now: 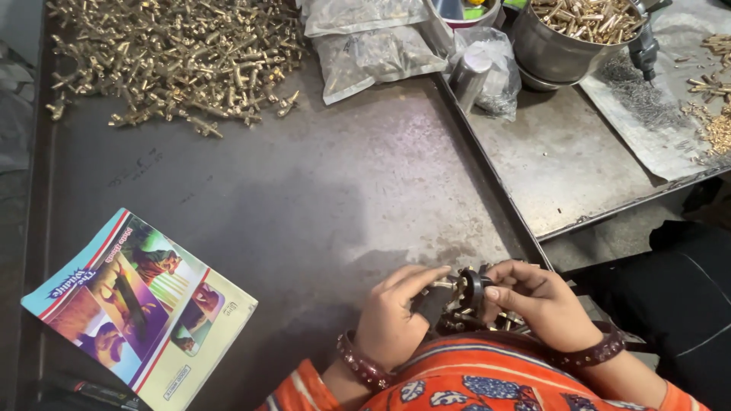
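My left hand (pixel 392 316) and my right hand (pixel 537 301) meet at the near edge of a dark metal tray (pixel 304 198). Between them they hold a small dark fitting with a brass part (pixel 461 293). The left fingers pinch its left end, the right thumb and fingers grip its round black part. More small brass pieces (pixel 512 321) lie under my right hand, mostly hidden. Both wrists wear studded bands, and orange patterned sleeves cover my arms.
A big heap of brass fittings (pixel 175 57) fills the tray's far left. A colourful booklet (pixel 141 308) lies near left. Clear plastic bags (pixel 377 57), a steel bowl of brass parts (pixel 579 34) and a second tray (pixel 563 160) are at the far right.
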